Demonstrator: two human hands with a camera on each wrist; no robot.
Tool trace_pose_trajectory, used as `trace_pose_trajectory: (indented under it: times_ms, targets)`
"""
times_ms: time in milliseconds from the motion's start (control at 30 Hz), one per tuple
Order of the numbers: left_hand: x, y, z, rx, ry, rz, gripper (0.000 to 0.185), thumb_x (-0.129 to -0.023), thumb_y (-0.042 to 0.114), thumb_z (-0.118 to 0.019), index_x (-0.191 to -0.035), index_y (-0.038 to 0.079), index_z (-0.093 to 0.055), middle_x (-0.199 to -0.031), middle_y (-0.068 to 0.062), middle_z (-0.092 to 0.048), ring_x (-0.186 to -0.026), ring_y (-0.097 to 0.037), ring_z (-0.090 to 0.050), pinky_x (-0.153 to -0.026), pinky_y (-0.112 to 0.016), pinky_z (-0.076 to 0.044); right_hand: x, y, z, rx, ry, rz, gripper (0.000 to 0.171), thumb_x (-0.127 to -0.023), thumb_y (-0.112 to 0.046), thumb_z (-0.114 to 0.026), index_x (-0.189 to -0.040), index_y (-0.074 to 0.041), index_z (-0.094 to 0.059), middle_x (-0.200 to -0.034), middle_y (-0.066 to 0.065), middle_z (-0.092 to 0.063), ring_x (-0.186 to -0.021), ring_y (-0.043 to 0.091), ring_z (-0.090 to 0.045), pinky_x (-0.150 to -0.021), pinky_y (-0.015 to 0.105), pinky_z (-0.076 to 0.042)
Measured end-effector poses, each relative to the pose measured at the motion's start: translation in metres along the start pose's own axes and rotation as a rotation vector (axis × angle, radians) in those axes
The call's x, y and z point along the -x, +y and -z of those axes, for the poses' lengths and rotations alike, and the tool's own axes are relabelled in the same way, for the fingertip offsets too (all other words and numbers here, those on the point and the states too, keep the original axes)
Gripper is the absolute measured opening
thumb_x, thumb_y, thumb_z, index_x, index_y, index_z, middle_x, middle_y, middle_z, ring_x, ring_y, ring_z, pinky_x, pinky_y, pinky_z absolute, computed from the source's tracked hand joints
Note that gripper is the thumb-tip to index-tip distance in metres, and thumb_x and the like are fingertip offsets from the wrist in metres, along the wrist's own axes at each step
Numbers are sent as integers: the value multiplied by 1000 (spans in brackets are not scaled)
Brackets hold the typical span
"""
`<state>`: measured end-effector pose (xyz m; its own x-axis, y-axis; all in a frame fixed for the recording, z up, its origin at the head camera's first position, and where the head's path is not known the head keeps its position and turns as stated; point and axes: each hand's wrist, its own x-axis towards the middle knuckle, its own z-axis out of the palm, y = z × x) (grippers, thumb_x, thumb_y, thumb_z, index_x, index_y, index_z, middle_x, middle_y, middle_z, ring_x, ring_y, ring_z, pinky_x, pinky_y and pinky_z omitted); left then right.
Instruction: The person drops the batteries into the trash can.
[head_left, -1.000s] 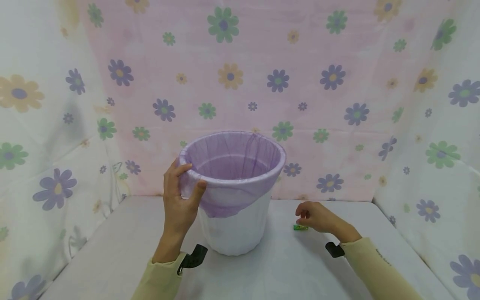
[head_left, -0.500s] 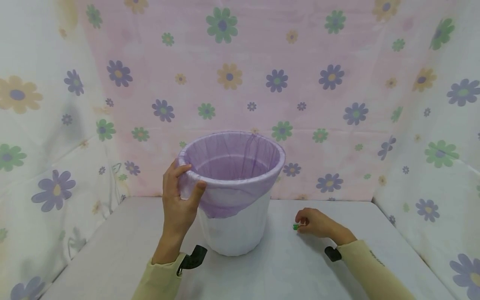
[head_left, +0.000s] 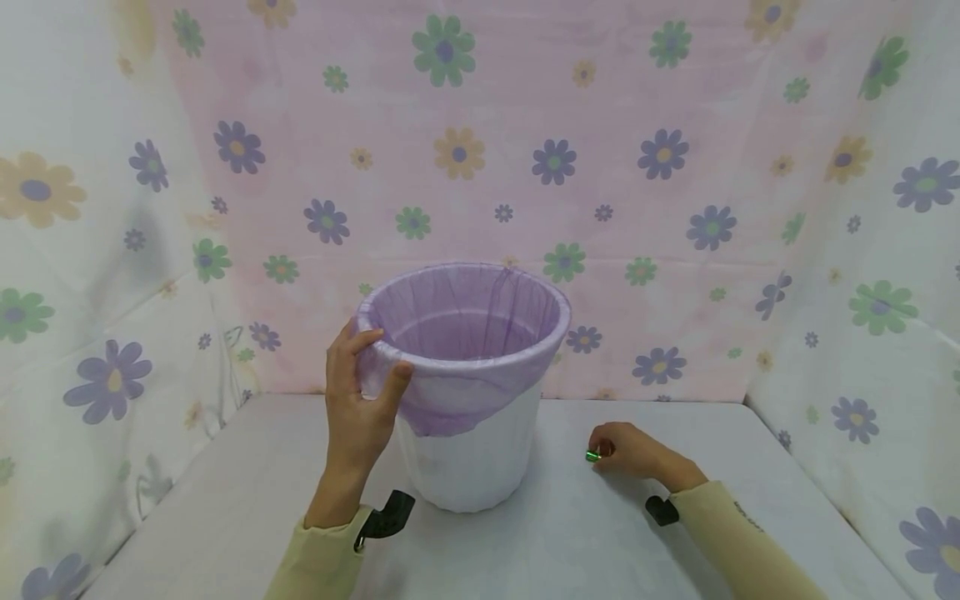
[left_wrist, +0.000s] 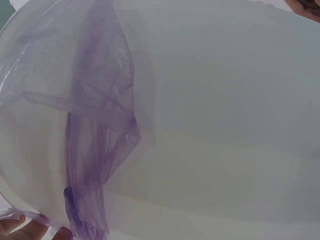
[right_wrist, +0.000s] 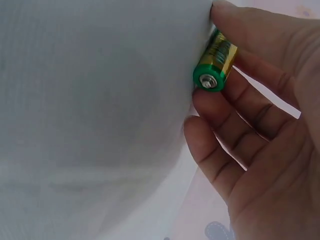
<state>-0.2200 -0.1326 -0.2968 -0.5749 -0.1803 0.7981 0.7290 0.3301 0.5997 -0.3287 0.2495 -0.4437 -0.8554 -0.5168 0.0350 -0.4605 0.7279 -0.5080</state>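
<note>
A white trash can (head_left: 472, 467), lined with a translucent purple trash bag (head_left: 465, 408) folded over its rim, stands upright on the table. My left hand (head_left: 360, 417) grips the rim at the left, thumb on the near outer side. In the left wrist view the can's wall (left_wrist: 215, 120) fills most of the picture, and the bag's edge (left_wrist: 95, 125) hangs in creases. To the right of the can, my right hand (head_left: 637, 454) holds a green and gold battery (right_wrist: 216, 62) between thumb and fingers, close over the white tabletop. The battery's metal tip faces the right wrist camera.
A white cloth covers the table (head_left: 555, 542). Behind it hangs a pink flowered curtain (head_left: 480, 192), with white flowered side curtains (head_left: 67, 292) at left and right.
My right hand has lowered slightly and shifted left, its fingers closing round the battery, which has turned from lying sideways and is partly covered. The left hand and trash can stay put.
</note>
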Motion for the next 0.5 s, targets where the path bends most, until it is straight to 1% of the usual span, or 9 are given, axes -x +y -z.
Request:
trace_pose_trajectory:
  times_ms: [300,500]
  targets:
    - [0,1,0,-1,-3,-1,44,-85,11,-70,-122,-3,-50,-142,-26,-34,-128,-33,-36,-97,-64,-34,-1,-3,-4,-14,-25,-7,12,-83,-12,-74,-91,-14,-65,-75,-5,-54,-67,12,-49,-59,27,-43]
    - [0,1,1,1,-6,11,44,-84,8,-70,-122,-3,-50,-143,-26,-34,-128,-34,-36,-97,-64,-35,0,-4,-4,-19,-29,-11,12,-83,-11,-73,-91,-13,-64,-76,-4,-54,-68,13,-49,-59,27,-43]
